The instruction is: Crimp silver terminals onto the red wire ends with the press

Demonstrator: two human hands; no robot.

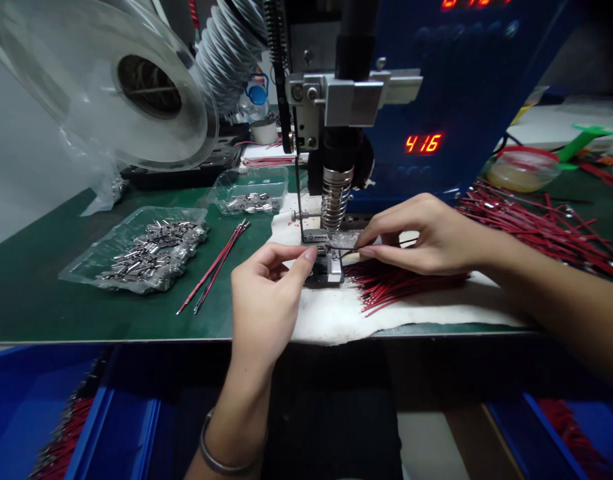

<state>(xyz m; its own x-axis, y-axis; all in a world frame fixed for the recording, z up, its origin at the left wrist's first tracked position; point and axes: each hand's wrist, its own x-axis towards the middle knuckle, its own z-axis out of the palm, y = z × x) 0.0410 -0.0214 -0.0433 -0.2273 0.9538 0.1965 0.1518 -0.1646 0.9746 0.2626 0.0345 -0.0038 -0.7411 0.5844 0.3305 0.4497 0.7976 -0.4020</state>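
My left hand (pixel 271 293) is closed in a pinch at the left side of the small metal fixture (pixel 332 272) under the machine's spring-loaded head (pixel 336 193). Whatever sits between its thumb and forefinger is too small to make out. From the right, my right hand (pixel 421 233) pinches a thin dark wire (pixel 343 249) between thumb and fingertips, its end reaching into the fixture. Just below that hand, a bundle of red and black wires (pixel 386 287) lies on the white cloth (pixel 331 323).
Left on the green table (pixel 41 300) are a plastic tray of small metal parts (pixel 73 270), a second tray (pixel 221 190) behind it and several finished-looking wires (pixel 213 267). More red wires (pixel 541 227) are piled right. Blue bins (pixel 121 427) stand below the table edge.
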